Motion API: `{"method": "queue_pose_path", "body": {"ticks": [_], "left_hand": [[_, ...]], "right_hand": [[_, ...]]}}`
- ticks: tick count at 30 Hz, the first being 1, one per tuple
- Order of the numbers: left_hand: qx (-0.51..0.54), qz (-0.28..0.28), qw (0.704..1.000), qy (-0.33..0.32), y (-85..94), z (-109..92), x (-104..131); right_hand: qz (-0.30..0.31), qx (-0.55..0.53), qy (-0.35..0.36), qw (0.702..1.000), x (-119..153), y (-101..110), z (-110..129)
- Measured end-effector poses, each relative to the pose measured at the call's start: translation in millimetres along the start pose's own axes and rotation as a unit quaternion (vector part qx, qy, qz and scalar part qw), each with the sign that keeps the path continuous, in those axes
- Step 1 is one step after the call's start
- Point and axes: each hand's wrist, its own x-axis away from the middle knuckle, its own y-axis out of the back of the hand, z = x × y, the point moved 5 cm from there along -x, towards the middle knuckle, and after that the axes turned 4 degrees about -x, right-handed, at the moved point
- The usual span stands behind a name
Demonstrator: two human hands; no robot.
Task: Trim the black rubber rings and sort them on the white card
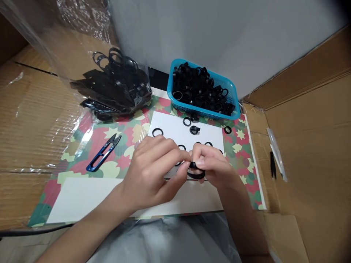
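Note:
Both my hands meet over the white paper, working on one black ring (196, 175). My left hand (156, 170) pinches at the ring's left side between thumb and index finger. With thumb and fingers closed, my right hand (215, 164) grips the same ring from the right. Part of the ring is covered by my fingertips. Around my hands on the white paper (171, 122) lie several loose black rings, among them one (157, 132) at the left and a ring with a raised tab (194, 130) behind my hands.
A blue basket (238, 109) full of black rings stands at the back. Left of it is a clear plastic bag (131, 86) holding more black parts. Blue thread snips (102, 153) lie on the camouflage-patterned mat (82, 149). Black tweezers (272, 164) rest on cardboard at right.

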Motion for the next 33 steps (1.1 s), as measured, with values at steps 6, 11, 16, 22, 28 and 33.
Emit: {"method": "queue_pose_path", "body": {"ticks": [6, 11, 16, 22, 28, 33], "left_hand": [[-0.085, 0.011, 0.995, -0.052, 2.9, -2, -1], [-0.184, 0.020, 0.977, -0.106, 3.7, -10, -2], [-0.224, 0.034, 0.963, -0.145, -0.3, -16, -4], [-0.202, 0.020, 0.967, -0.155, -7.3, -15, -2], [-0.058, 0.050, 0.995, -0.071, -10.7, -2, 1], [0.176, 0.063, 0.978, 0.094, -14.6, 16, 2]], "right_hand": [[0.022, -0.035, -0.011, 0.999, -2, -3, -2], [0.004, -0.007, -0.030, 1.000, -2, -3, -2], [-0.017, 0.060, -0.043, 0.997, -2, -1, -2], [-0.052, 0.150, -0.051, 0.986, -1, 1, -1], [-0.079, 0.182, -0.061, 0.978, 6, -1, 4], [-0.072, 0.180, -0.053, 0.980, 8, 1, 1]]}}
